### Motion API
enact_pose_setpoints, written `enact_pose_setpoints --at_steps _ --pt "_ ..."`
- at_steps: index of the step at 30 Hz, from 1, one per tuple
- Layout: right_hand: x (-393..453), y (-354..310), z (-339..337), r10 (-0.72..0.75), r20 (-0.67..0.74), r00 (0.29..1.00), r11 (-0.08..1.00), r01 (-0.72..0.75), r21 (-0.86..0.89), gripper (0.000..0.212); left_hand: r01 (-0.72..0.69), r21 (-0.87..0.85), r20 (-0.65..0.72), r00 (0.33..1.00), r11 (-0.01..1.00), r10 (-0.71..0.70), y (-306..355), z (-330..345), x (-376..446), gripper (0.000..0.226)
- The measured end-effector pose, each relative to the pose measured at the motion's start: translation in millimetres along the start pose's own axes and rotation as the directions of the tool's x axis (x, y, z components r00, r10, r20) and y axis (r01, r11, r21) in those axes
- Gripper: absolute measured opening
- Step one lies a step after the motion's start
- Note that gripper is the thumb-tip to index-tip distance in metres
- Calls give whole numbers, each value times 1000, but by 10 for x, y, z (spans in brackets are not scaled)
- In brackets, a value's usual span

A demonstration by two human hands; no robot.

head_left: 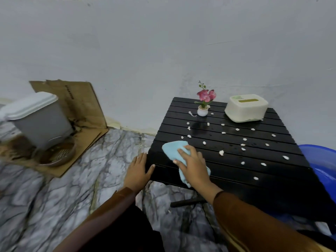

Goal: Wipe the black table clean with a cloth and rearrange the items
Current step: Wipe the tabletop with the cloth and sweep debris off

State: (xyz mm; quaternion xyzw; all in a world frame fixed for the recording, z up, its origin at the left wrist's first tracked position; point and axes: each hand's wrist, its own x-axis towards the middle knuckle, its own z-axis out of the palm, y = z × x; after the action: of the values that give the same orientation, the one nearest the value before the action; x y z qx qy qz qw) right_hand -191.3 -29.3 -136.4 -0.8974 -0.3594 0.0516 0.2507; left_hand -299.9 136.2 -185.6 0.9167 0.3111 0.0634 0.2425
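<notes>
A low black slatted table (272, 160) stands against the wall, strewn with several small white crumbs (221, 152). My right hand (193, 165) presses a light blue cloth (173, 149) flat on the table's near left corner. At the table's left edge my left hand (139, 170) rests with fingers spread, thumb on the edge, holding nothing. A small white pot with pink flowers (203, 106) stands at the back of the table. To its right sits a cream tissue box (246, 108).
A grey pedal bin with a white lid (38, 117) stands on flattened cardboard (83, 110) at the left, beside a brown sieve-like dish (60, 155). A blue plastic tub (323, 164) sits right of the table. The floor is grey marble tile.
</notes>
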Motion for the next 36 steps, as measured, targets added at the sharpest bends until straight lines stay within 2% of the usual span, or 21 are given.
enact_pose_setpoints --at_steps 5,8,13,21,26,27,29,33,36 --pt "71 -281 425 -36 100 994 995 45 -90 48 -14 -18 73 997 1000 15 -226 52 -30 66" --pt "145 -314 566 -27 59 998 977 39 -211 49 -19 -67 82 996 998 24 -241 91 -4 66" --pt "387 -266 566 39 21 999 965 -32 -261 50 -41 -58 85 995 997 46 -158 111 153 67" --pt "445 374 159 252 -118 960 930 -274 -246 46 -71 24 113 991 997 68 -39 174 428 66" --pt "409 664 -134 485 -244 840 847 -520 -106 38 -85 53 122 989 995 78 -41 164 526 69" --pt "425 623 -143 486 -257 836 850 -520 -86 38 -88 59 126 989 994 80 -42 160 550 69" --pt "444 429 -89 409 -254 876 894 -441 -81 38 -92 60 133 988 994 83 -42 152 587 68" --pt "428 -56 279 209 -126 970 965 -226 -132 41 -96 63 129 988 993 87 -48 155 616 68" --pt "429 -126 449 167 -84 982 961 -181 -211 44 -96 49 126 988 994 89 -46 168 635 69"
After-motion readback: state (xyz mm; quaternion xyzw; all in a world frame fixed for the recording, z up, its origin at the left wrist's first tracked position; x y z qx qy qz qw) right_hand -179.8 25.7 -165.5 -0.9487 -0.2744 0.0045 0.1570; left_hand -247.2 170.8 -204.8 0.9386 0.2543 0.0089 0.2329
